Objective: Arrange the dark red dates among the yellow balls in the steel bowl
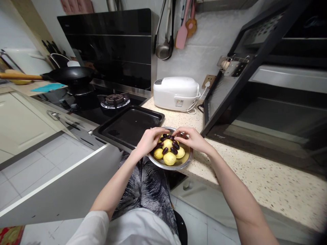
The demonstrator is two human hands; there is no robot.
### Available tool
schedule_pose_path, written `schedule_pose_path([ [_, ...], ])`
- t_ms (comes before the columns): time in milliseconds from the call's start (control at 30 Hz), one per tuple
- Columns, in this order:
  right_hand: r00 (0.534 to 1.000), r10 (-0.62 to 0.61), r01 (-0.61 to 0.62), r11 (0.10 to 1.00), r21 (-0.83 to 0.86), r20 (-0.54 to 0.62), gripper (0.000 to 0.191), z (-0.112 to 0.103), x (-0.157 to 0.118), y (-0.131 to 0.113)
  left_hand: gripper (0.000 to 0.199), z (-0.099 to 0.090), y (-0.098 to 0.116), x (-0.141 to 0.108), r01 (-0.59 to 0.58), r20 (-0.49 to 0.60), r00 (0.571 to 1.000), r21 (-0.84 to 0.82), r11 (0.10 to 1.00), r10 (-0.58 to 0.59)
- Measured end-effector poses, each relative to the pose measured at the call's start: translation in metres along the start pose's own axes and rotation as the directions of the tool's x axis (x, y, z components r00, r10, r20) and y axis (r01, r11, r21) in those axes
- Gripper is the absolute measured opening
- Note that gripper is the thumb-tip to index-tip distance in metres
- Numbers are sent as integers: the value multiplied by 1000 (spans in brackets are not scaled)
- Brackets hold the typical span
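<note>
A round metal bowl sits at the counter's front edge, over my lap. In it, yellow fruits that look like lemons lie with several long dark grapes on and between them. My left hand reaches over the bowl's left rim, its bent fingers and thumb closed about a dark grape on the far side. From the right, my right hand comes in with thumb and forefinger around another dark grape near the back. The fingertips of both hands are close together and partly cover the fruit.
A black baking tray lies left of the bowl, beside the gas burner. A wok stands farther left. Behind the bowl is a white rice cooker. An oven with a dark door stands right. An open drawer juts out left.
</note>
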State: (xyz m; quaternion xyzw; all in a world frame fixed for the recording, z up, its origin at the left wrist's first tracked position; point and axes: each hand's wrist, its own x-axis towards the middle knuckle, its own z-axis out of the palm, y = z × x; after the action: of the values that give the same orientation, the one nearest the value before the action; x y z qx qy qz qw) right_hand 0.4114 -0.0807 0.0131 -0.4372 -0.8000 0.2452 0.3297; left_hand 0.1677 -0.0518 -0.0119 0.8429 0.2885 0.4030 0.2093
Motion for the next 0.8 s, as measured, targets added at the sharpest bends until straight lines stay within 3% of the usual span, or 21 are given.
schedule_pose_path([
  [233,1000,-2,2,1000,-8,-16,15,-2,-1,-2,42,1,1,-3,-2,-105,994,-33,999,-1],
  [333,997,-5,3,1000,-16,-82,18,-3,0,0,36,-1,7,-10,1,-185,983,-75,997,-15],
  [567,963,14,-40,995,-94,-268,19,-3,3,9,23,3,23,-47,85,-467,874,-127,988,-135],
  [633,963,-16,-19,992,-125,-270,18,-1,3,10,22,5,26,-55,80,-470,875,-92,993,-114],
  [800,965,-76,36,986,-163,-250,18,5,3,11,16,4,30,-57,30,-349,937,-1,1000,-28],
])
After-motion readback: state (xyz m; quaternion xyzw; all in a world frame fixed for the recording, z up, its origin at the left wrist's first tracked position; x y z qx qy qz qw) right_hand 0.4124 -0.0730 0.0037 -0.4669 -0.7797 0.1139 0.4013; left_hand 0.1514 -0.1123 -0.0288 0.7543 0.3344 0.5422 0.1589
